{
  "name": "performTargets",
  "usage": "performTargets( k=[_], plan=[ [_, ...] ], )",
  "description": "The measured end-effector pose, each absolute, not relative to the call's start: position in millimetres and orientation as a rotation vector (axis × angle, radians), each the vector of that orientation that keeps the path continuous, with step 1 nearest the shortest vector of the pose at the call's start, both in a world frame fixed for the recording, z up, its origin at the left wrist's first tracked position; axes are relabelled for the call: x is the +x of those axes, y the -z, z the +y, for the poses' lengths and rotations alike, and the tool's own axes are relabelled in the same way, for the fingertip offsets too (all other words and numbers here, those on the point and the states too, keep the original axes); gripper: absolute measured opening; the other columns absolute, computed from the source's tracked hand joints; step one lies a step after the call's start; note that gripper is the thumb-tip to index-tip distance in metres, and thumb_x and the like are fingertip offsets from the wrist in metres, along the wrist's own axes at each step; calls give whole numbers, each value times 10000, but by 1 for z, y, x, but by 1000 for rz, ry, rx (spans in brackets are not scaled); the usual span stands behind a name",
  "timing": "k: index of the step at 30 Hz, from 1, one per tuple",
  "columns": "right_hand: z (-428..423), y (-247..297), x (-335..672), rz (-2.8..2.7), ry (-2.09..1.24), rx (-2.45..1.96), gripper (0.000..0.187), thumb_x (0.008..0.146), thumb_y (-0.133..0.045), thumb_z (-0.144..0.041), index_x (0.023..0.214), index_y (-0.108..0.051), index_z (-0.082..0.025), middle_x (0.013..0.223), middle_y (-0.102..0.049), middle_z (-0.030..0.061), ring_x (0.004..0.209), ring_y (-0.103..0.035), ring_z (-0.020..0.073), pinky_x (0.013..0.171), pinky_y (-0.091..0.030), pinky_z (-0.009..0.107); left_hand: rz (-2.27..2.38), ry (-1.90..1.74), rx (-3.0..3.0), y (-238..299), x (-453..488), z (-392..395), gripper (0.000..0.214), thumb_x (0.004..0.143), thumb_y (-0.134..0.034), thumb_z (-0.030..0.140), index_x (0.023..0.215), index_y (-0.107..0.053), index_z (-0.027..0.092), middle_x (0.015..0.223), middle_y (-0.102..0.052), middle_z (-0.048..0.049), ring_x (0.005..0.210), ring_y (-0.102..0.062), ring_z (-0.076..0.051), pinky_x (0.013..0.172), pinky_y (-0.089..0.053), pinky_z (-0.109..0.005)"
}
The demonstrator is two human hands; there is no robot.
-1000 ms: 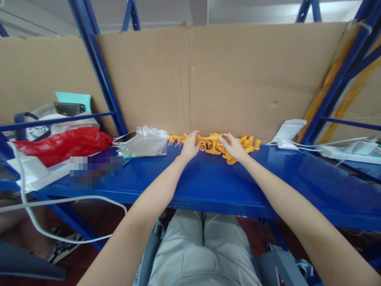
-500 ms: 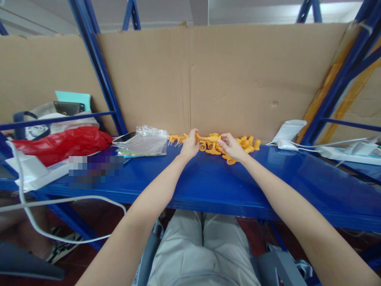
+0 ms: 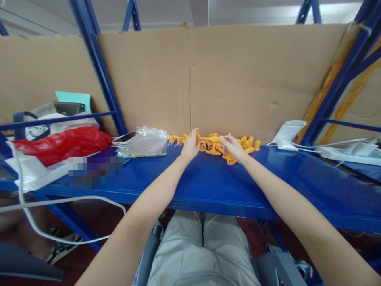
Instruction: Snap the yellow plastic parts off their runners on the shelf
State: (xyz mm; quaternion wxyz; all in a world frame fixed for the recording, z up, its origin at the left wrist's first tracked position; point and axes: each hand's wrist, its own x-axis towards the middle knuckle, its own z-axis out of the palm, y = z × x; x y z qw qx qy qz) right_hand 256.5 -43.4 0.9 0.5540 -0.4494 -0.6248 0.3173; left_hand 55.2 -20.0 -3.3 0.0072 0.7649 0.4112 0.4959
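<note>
My left hand [image 3: 189,147] is closed around one end of an orange plastic piece [image 3: 204,138] that has a flared end and a thin shaft. The shaft runs rightward just above the table toward my right hand [image 3: 233,147], whose thumb and fingers pinch at its other end. Under and beside my right hand lies a pile of orange plastic parts [image 3: 247,143], some rounded, some with round cups. Left of my left hand, small finger-like orange pieces [image 3: 176,139] lie in a row. My fingers partly hide the held piece.
A clear plastic bag [image 3: 149,143] lies on the blue table [image 3: 205,190] to the left. Beyond it are a red bag [image 3: 68,143] and a white cable [image 3: 22,198]. A cardboard panel [image 3: 238,79] stands behind. A white device with cables [image 3: 290,133] sits at the right.
My right hand's fingers have shifted slightly at the right end of the orange piece. My left hand has tilted a little; the parts on the table look unchanged.
</note>
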Motion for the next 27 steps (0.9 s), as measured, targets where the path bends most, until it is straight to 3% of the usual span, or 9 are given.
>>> performTargets(
  k=[4,15,23,27],
  plan=[
    [-44,-1,256,-1478,-780,-1081,528,770,-638,-736,810,-488,-231,640,-536,-31,441,-454,77,373,-370,211,1269,-1551,2399,3,55,-20,542,796,-529,35,1304,-439,200,1308,-600,-150,1276,-552,-271,1113,-407,-514],
    [-49,-5,254,-1538,-679,-1045,424,822,-637,-628,819,-458,-244,611,-493,-52,471,-404,85,453,-317,215,1275,-1547,2393,-2,56,-22,555,777,-533,6,1290,-426,188,1337,-600,-158,1262,-579,-283,1101,-443,-492],
    [-56,-17,262,-1540,-812,-1110,259,814,-661,-425,729,-506,-236,559,-546,-30,483,-523,126,537,-458,283,1194,-1579,2500,-3,56,-26,566,808,-480,26,1343,-421,198,1345,-577,-146,1312,-531,-274,1131,-402,-509],
    [-63,-24,270,-1772,-870,-1177,294,764,-706,-459,656,-581,-216,577,-610,18,527,-590,172,578,-498,341,1180,-1475,2644,-5,61,-33,558,838,-424,42,1379,-429,177,1289,-575,-147,1277,-554,-269,1076,-456,-449]
  ],
)
